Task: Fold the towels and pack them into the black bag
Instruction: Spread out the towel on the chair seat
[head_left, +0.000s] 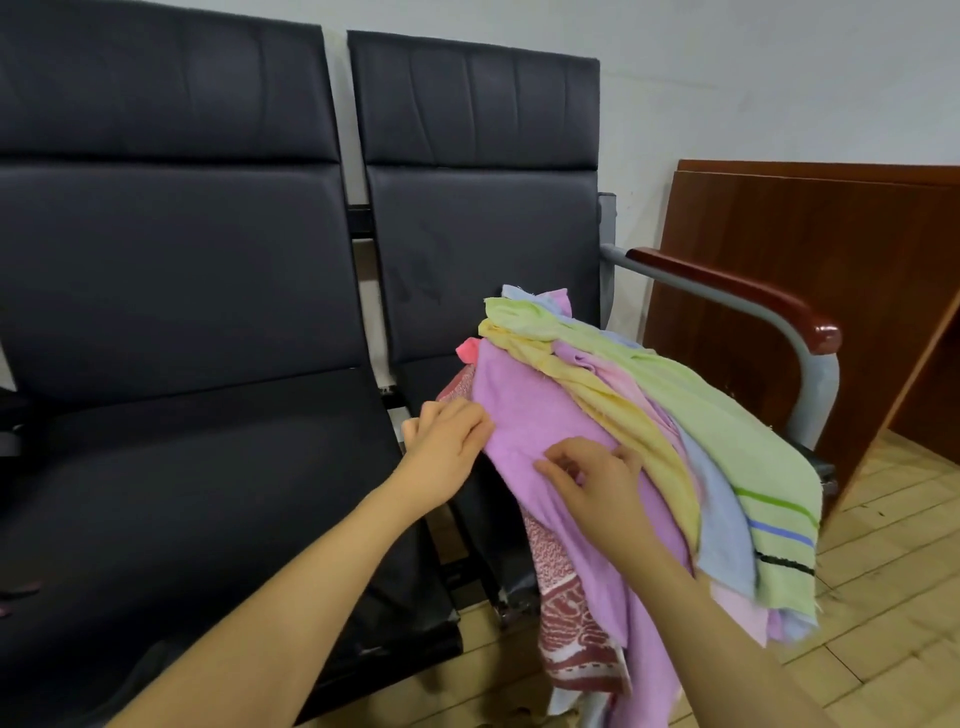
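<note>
Both hands, left (449, 441) and right (597, 478), pinch a purple towel (540, 415) atop an unfolded pile (701, 426) on the right seat (483, 249). No towel looks folded; no bag is visible.

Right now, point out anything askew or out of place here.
The pile of towels lies unfolded on the right seat, several hanging over its front edge toward the floor. Both hands, left hand and right hand, grip the purple towel.
</note>
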